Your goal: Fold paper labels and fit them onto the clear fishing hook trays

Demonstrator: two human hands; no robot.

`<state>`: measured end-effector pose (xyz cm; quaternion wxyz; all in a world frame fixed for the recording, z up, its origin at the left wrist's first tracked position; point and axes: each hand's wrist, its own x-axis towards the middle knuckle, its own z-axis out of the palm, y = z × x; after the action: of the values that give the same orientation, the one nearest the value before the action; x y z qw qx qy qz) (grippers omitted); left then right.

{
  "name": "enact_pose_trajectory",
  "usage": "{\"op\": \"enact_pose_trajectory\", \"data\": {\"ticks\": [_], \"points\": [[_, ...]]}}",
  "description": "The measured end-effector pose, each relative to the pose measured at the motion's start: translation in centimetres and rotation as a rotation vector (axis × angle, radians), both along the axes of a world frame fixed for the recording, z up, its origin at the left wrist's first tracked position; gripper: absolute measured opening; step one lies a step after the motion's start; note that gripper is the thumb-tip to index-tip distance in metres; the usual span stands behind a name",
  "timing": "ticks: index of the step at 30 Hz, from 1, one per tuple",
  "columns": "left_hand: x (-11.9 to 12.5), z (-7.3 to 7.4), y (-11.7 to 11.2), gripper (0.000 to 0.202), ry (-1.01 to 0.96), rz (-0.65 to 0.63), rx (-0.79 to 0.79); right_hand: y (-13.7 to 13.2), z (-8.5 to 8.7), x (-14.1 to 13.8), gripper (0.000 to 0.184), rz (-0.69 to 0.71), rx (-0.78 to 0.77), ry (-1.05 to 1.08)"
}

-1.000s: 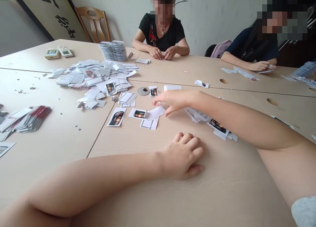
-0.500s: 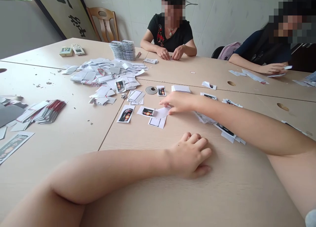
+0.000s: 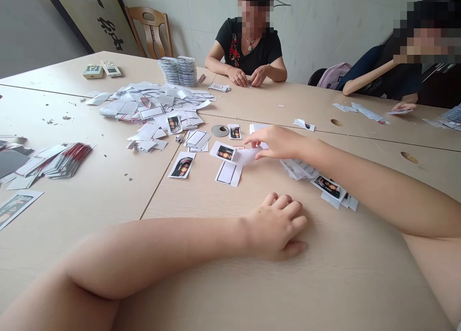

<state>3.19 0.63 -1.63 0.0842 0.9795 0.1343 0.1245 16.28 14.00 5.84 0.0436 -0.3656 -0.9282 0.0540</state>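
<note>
My right hand (image 3: 272, 142) pinches the right end of a white paper strip (image 3: 248, 155) between thumb and fingers. The strip's left end carries a dark printed picture (image 3: 225, 152) and is raised off the table. Just below it lies a white card with a black outline (image 3: 228, 173). My left hand (image 3: 279, 227) rests palm down on the table, its fingers loosely curled and nothing visible in them. Nearby are another printed card (image 3: 182, 165), a small stack of outlined cards (image 3: 197, 140), a tape roll (image 3: 219, 130) and a smaller printed card (image 3: 235, 131).
A large heap of white cards (image 3: 133, 100) and bundled packs (image 3: 178, 71) cover the far left-centre. Printed cards (image 3: 327, 187) lie right of my hands, a red-edged stack (image 3: 72, 160) to the left. Two people sit across the wooden table (image 3: 216, 283).
My right hand has moved right and lifted the paper strip, drawing it off part of the outlined card. My left hand stays put. The co-worker at right has raised one arm.
</note>
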Motion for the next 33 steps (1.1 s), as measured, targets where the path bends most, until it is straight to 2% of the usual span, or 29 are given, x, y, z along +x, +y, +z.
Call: {"op": "enact_pose_trajectory", "data": {"ticks": [2,5,7,9,10,12,14,16,19,22,25,28,31,33], "points": [[0.0,0.9,-0.3,0.035,-0.009,0.023,0.005,-0.2,0.5,0.6,0.035,-0.01,0.007,0.009],[-0.7,4.2,0.6,0.032,-0.1,0.141,0.007,-0.9,1.1,1.3,0.033,-0.012,0.026,0.001],[-2.0,7.2,2.7,0.029,-0.183,0.326,0.033,-1.4,1.3,1.7,0.027,-0.024,0.05,-0.001],[-3.8,9.8,5.9,0.032,-0.195,0.544,0.018,-1.7,1.4,2.1,0.022,-0.029,0.076,-0.011],[-4.9,10.8,7.6,0.038,-0.156,0.619,-0.047,-1.8,1.4,2.2,0.021,-0.02,0.085,-0.021],[-7.0,11.8,10.8,0.05,0.035,0.671,-0.319,-2.0,1.5,2.4,0.02,0.013,0.097,-0.042],[-8.6,11.6,13.1,0.058,0.175,0.684,-0.542,-2.1,1.5,2.3,0.017,0.034,0.105,-0.057],[-9.4,10.7,14.4,0.061,0.319,0.621,-0.648,-2.2,1.5,2.2,0.016,0.029,0.114,-0.054],[-9.4,9.1,15.2,0.053,0.406,0.558,-0.65,-2.2,1.2,2.1,0.019,0.02,0.118,-0.05],[-9.2,8.2,15.6,0.04,0.407,0.541,-0.664,-2.1,1.2,2.3,0.02,-0.012,0.119,-0.075],[-9.5,7.8,16.3,0.035,0.381,0.604,-0.613,-1.9,1.5,3.0,0.022,-0.064,0.098,-0.051],[-9.9,7.2,17.1,0.04,0.331,0.67,-0.554,-1.2,2.0,4.1,0.023,-0.14,0.075,0.013],[-9.9,6.2,17.5,0.052,0.219,0.797,-0.387,0.2,2.1,5.0,0.023,-0.25,0.012,0.052],[-9.7,5.6,17.4,0.053,0.168,0.849,-0.23,1.2,1.9,5.3,0.024,-0.304,-0.06,0.069]]}}
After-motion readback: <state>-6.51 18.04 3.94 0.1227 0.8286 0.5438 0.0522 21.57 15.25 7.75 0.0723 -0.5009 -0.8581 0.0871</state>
